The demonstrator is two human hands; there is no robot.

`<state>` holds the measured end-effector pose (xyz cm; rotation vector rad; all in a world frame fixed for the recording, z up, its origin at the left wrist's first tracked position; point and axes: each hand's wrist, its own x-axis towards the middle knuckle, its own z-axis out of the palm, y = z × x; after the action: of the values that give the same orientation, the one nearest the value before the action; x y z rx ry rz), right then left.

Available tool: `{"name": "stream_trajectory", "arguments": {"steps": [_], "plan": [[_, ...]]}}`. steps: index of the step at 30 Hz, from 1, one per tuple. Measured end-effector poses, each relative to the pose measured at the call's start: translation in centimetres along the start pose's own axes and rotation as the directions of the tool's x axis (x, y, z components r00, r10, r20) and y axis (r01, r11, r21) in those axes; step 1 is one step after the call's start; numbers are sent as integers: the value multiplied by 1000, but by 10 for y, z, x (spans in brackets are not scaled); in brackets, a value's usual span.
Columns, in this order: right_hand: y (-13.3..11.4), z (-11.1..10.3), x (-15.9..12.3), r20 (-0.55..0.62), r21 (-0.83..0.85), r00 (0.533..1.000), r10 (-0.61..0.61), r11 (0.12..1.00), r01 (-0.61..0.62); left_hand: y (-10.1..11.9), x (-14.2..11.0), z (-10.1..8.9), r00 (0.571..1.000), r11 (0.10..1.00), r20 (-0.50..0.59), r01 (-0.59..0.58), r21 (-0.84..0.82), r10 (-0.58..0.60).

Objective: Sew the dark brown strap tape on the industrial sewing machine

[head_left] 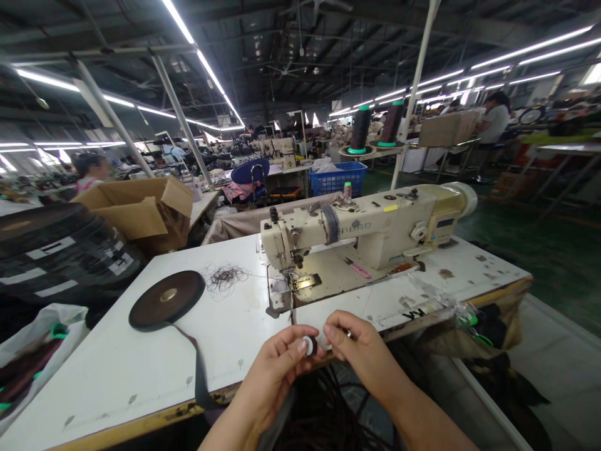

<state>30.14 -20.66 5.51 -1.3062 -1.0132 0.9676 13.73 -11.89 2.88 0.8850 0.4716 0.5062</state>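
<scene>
My left hand (277, 363) and my right hand (359, 347) meet just off the front edge of the white table (117, 369). Between thumb and fingers my left hand pinches a small round bobbin (309, 345), white with a dark rim. The fingertips of my right hand are closed against the same bobbin; whether they hold thread I cannot make out. A cream sewing machine (366, 228) stands directly behind my hands. To the left lies a flat roll of dark tape (166, 299), its loose end trailing over the table edge.
A tangle of dark thread (225, 275) lies by the machine. Pink snips (359, 269) rest on its bed. Two large thread cones (360, 128) stand on a rack behind. An open cardboard box (141, 210) and a black roll (56, 257) sit at the left. Other people work farther back.
</scene>
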Motion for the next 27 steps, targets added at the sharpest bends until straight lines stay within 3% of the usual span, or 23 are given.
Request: {"name": "stream_trajectory", "arguments": {"steps": [4,7,10,15,20,27], "plan": [[-8,4,2,31,-339,985,-171,925,171,-2,-4,7,996,998,84,-40,42,36],[-3,5,5,-28,-471,978,-206,866,169,0,-7,12,988,990,68,-134,-48,137],[-2,2,5,-52,-433,985,-164,892,125,1,-10,11,990,987,60,-122,-105,128],[-7,-3,-1,10,-256,998,-62,965,63,-7,-11,1,988,990,124,-75,-122,90],[4,-1,-4,27,-227,1000,-5,974,11,-1,-16,6,985,998,169,-23,-61,33],[23,4,1,-62,-220,996,62,973,-74,14,-27,15,982,994,180,80,-79,-65]]}}
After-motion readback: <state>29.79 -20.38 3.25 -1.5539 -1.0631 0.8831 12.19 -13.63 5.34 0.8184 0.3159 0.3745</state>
